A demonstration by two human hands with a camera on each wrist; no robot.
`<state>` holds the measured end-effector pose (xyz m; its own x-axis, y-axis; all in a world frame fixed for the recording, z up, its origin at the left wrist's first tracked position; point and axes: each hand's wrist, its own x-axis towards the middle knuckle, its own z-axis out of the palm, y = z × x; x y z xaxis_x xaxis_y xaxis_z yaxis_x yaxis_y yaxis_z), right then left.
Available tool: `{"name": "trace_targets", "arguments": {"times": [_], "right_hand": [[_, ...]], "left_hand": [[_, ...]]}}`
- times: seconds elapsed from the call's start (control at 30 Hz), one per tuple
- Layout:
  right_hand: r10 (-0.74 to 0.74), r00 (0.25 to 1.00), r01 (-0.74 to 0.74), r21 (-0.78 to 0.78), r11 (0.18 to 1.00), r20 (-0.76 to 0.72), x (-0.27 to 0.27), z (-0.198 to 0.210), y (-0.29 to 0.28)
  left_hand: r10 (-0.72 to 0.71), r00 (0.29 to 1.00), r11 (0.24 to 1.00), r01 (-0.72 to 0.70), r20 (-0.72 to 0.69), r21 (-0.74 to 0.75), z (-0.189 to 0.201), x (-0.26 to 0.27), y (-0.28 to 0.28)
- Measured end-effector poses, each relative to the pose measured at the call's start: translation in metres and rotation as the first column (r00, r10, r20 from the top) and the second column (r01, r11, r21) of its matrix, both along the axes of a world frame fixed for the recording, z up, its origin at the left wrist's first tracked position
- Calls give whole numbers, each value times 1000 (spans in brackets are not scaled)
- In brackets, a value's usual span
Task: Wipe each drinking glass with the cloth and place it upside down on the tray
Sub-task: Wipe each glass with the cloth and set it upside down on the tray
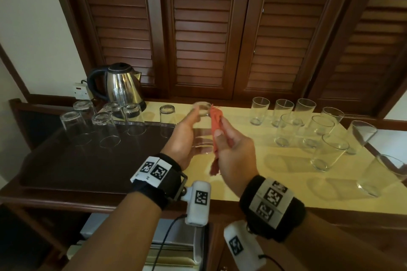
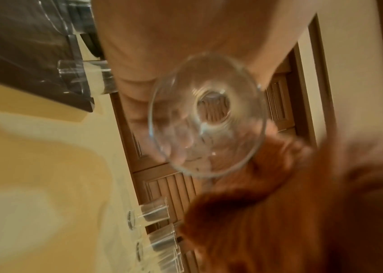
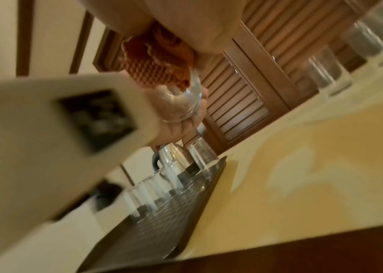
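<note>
- A stainless-steel electric kettle [image 1: 123, 86] with a black handle and lid stands at the back left, against the wall.
- A white wall socket [image 1: 80, 91] sits just left of the kettle, partly hidden by its handle.
- Dark wooden louvred doors [image 1: 202, 28] fill the wall behind the counter.
- The counter top [image 1: 253, 180] is pale yellow with a dark wooden front edge.
- Below that edge, a grey metal appliance [image 1: 174, 235] shows only in part; what it is cannot be told.
</note>
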<state>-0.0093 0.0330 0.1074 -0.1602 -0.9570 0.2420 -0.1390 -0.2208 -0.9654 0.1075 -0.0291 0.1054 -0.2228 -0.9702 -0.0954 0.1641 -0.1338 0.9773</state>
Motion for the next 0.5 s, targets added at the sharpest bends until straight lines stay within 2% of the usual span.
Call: {"name": "trace_targets", "arguments": {"times": [0.07, 0.1, 0.17, 0.23, 0.3, 0.37, 0.43, 0.5], "right_hand": [[-97, 994, 94, 46, 995, 59, -10, 2, -15], [-119, 989, 114, 58, 992, 90, -13, 3, -18], [-78, 996, 78, 10, 997, 40, -6, 4, -12], [11, 1000, -12, -39, 999, -19, 1, 0, 1], [-59, 998, 59, -12, 998, -6, -5, -4, -12], [-133, 989, 131, 40, 991, 57, -12, -6, -22], [-85, 996, 84, 5, 996, 21, -5, -6, -14], [9, 1000, -9, -5, 1000, 11, 2, -8, -2]], "left_hand": [[-86, 996, 996, 85, 18, 15, -2, 2, 1], [-80, 997, 997, 80, 7, 3, -4, 1, 0], [-8, 999, 1000, 7, -40, -24, -7, 1, -1], [-18, 998, 999, 21, -65, 31, -6, 3, -2], [-112, 993, 992, 114, -38, 62, -7, 6, -2], [-129, 992, 991, 129, -14, 20, -10, 5, -1], [-49, 999, 999, 49, -13, -23, -11, 3, -4], [-42, 999, 999, 42, -16, 15, -8, 5, -4]]}}
